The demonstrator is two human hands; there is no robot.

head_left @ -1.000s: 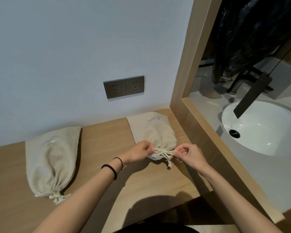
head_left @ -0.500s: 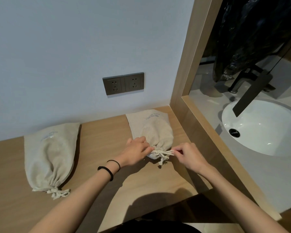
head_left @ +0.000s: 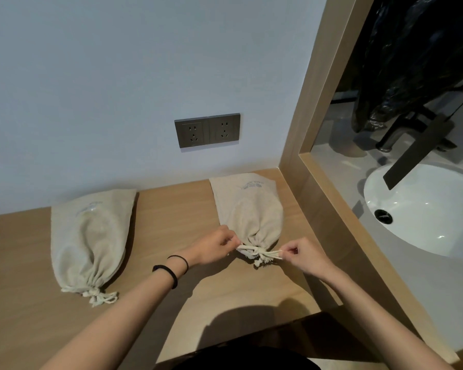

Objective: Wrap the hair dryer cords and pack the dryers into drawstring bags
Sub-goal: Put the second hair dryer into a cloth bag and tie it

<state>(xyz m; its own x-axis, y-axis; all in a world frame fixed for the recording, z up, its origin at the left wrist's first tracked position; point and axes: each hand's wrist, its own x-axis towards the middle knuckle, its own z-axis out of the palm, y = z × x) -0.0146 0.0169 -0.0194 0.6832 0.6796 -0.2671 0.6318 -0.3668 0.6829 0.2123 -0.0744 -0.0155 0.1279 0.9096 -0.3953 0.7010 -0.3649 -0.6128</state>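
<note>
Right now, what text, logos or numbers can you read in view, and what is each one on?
Right bag: a grey-blue print near its far end, too blurred to read.
Left bag: a fainter pale print near its far end, also unreadable.
Wall socket plate: no lettering visible.
Nothing legible can be quoted.

- Washroom vanity corner, hotel-like by the look of it.
- White basin (head_left: 425, 209) sunk in a grey top, dark faucet (head_left: 417, 153) over it.
- Wood frame (head_left: 329, 84) borders a wood counter (head_left: 225, 303).
- Double socket (head_left: 207, 133) on the plain wall.
- Left bag (head_left: 91, 236) and right bag (head_left: 251, 209), both printed linen, lie on the counter.
</note>
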